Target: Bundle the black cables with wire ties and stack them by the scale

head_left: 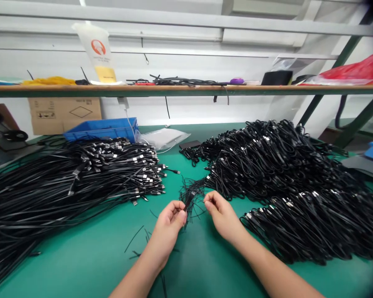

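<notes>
My left hand (170, 217) is closed in a pinch on a dark, thin piece at the near edge of a loose pile of short black ties (192, 191). To its right, my right hand (219, 209) is also pinched, its fingertips beside the pile's right edge; what they hold is too small to make out. The hands are apart. Straight black cables (112, 174) with metal plugs lie in a big heap on the left. Coiled, bundled black cables (257, 161) are heaped on the right.
The green table (96, 256) has stray ties near my left forearm. Behind stand a blue tray (102, 128), a plastic bag (164, 137) and a cardboard box (64, 116). A shelf (186, 90) crosses above, bearing a cup (98, 51) and a red bag (354, 68).
</notes>
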Demonstrator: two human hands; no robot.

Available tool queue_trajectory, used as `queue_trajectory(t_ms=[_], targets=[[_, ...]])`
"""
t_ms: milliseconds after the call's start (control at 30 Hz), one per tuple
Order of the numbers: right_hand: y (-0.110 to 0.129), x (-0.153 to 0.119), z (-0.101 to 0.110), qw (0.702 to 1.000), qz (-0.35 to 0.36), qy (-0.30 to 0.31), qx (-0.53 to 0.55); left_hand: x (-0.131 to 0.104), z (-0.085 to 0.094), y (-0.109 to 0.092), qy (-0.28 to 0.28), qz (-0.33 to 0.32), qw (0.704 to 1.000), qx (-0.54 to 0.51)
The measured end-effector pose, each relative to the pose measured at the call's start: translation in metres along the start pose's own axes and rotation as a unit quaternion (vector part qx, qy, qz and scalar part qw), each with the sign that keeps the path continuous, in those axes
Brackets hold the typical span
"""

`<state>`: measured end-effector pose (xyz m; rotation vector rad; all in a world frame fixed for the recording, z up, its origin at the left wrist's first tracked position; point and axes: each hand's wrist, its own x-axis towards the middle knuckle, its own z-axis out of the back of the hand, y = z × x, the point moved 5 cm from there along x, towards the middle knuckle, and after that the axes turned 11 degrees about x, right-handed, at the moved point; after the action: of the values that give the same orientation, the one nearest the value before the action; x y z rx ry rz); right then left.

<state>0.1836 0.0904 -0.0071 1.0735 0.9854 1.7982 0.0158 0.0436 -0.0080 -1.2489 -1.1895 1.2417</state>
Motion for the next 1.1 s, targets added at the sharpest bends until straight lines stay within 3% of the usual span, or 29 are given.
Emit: queue_trajectory(t_ms=[267,467,533,667,833,967,1033,1100], targets=[[0.007,-0.017,-0.023,0.973,-0.072,-0.067,0.210,0.001,-0.017,0.012,-0.008,0.022,1.000,0.001],[0.012,-0.021,-0.026,0.969,-0.061,-0.047,0.234,0.000,-0.016,0.010,-0.016,0.024,1.000,-0.009],[0.016,-0.020,-0.022,0.979,-0.012,-0.029,0.202,-0.002,-0.016,0.009,-0.005,0.040,0.999,-0.035],[0.033,-0.021,-0.014,0.984,0.176,0.009,0.037,-0.005,-0.016,0.004,0.015,0.058,0.995,-0.074],[0.051,-0.030,-0.008,0.935,0.320,0.010,-0.152,-0.009,-0.018,0.005,0.012,0.064,0.995,-0.073],[0.064,-0.040,-0.009,0.862,0.413,-0.007,-0.294,-0.008,-0.019,0.006,-0.003,0.025,1.000,-0.008],[0.067,-0.042,-0.009,0.843,0.425,-0.023,-0.328,-0.007,-0.018,0.006,0.001,0.014,1.000,0.016],[0.066,-0.040,-0.008,0.851,0.398,-0.049,-0.338,-0.007,-0.017,0.003,0.006,0.002,0.999,0.037]])
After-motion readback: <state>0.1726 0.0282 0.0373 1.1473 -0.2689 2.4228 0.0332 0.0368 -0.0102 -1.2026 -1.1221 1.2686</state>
